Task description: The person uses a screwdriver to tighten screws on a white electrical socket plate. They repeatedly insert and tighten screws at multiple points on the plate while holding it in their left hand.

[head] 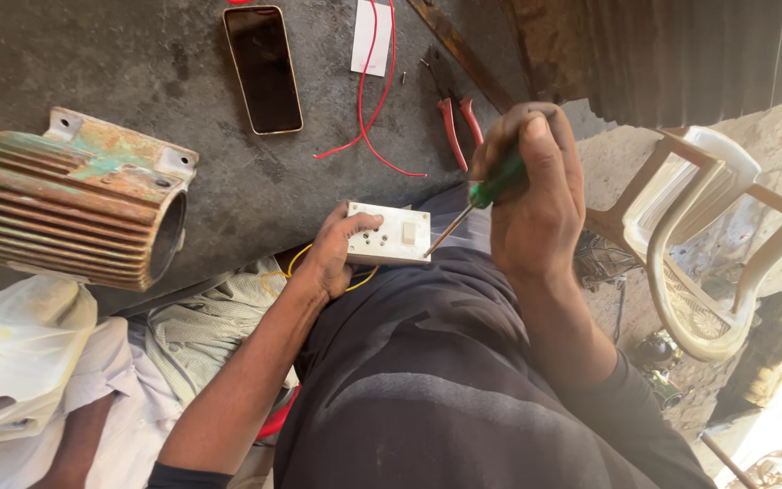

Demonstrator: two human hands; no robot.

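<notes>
Right hand grip closed tight round a green-handled screwdriver, shaft angled down-left, tip at the lower right corner of a white switch box. Left hand grip wrapped on the box's left end, thumb over the top face, holding it above the lap, just off the near edge of the table. Box face is rectangular w/ socket holes at centre and a rocker switch to the right; yellow wire loops out below it behind the left hand. On the dark table: red-handled pliers near the right edge, just beyond the right hand; thin red wire curling from the far edge toward the middle, crossing a small white paper slip at the far edge; phone w/ dark screen, lying flat, left of the wire. Rusty finned metal housing w/ green patches on its side at the left near edge. White plastic bag lower left, pale plastic chair to the right, off the table.
</notes>
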